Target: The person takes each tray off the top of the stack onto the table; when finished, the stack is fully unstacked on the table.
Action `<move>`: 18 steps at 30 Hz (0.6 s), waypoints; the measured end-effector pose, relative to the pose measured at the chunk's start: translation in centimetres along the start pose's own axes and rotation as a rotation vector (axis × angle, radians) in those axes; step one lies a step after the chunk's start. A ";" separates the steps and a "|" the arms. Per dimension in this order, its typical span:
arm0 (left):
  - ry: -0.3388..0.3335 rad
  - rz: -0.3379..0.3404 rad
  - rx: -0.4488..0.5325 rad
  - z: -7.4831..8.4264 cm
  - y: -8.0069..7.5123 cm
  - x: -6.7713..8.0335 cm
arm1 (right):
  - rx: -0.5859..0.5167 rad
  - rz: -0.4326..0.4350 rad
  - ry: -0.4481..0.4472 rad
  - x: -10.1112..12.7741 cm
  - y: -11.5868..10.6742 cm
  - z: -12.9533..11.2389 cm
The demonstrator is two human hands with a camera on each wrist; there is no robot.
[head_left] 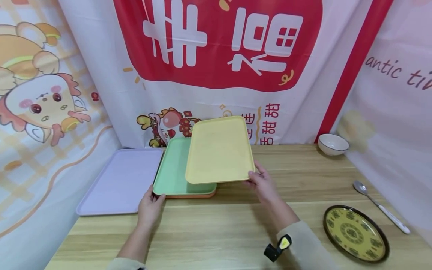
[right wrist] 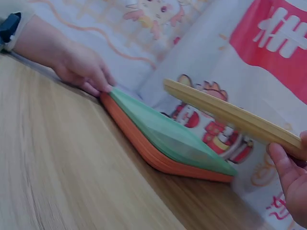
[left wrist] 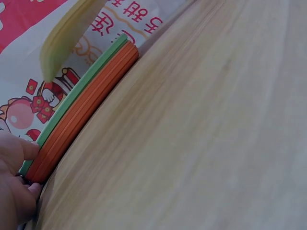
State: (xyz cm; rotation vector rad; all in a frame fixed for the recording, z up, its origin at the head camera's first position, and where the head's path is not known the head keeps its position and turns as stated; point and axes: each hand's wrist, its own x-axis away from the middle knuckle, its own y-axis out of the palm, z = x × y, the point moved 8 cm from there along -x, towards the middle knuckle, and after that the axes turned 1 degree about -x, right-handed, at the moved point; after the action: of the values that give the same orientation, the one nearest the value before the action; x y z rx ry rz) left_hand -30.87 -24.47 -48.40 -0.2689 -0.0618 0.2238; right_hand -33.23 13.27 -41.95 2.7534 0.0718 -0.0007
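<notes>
My right hand (head_left: 261,183) pinches the near right corner of a yellow tray (head_left: 221,150). The yellow tray is held up and tilted over the right part of a green tray (head_left: 173,168), partly covering it from the head camera. Directly beneath the green tray lies an orange tray (right wrist: 144,153), its edge lined with ridges. At the near left corner of this stack, my left hand (head_left: 150,206) grips with the thumb by the green rim and a fingertip low at the orange edge (left wrist: 86,110). In the right wrist view a gap shows between the yellow tray and the stack.
A lilac tray (head_left: 123,183) lies left of the stack. On the right of the wooden table (head_left: 216,232) are a white bowl (head_left: 333,145) at the back, a spoon (head_left: 381,206) with a white handle, and a dark-rimmed patterned plate (head_left: 354,232). Printed cloths hang behind and at both sides.
</notes>
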 end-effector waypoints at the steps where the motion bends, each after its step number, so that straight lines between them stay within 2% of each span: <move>1: -0.005 0.001 -0.004 0.0 0.0 0.0 | 0.000 0.011 -0.008 0.2 -0.7 -0.2; 7: -0.008 0.004 -0.003 0.0 -0.1 0.2 | 0.021 0.036 -0.061 1.4 -4.7 -1.5; 12: -0.024 -0.010 0.009 0.0 0.1 0.3 | 0.045 0.056 -0.032 2.4 -7.5 -1.7; 18: -0.024 -0.014 0.004 0.0 0.1 0.3 | 0.083 0.069 -0.017 3.1 -9.5 -1.2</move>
State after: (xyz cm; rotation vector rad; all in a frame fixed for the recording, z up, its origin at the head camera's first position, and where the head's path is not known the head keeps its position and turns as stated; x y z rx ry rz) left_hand -30.61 -24.34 -48.41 -0.2619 -0.0874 0.2132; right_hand -30.67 22.63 -44.47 2.8369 -0.0284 -0.0091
